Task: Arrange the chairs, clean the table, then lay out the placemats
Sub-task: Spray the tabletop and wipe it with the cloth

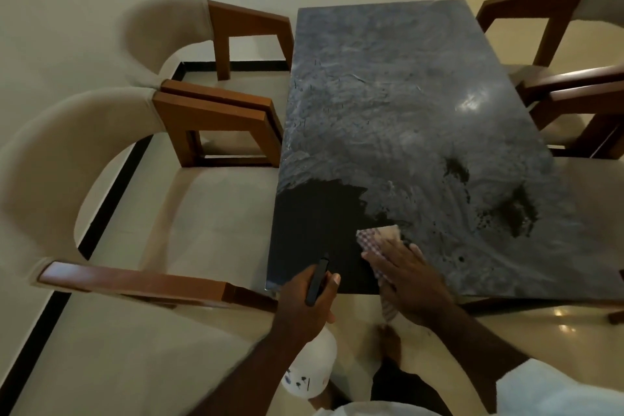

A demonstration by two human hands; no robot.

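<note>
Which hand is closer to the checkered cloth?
Right. The right hand lies flat on the checkered cloth, pressing it to the table; the left hand is beside it, gripping a spray bottle.

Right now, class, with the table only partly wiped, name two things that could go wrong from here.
1. Only the dark patch at the near left corner is wiped; the grey film on the rest of the table may dry into streaks.
2. The cloth under the flat right hand hangs over the near edge, so drips could wet the glossy floor beside the bare foot: a slip risk.
</note>
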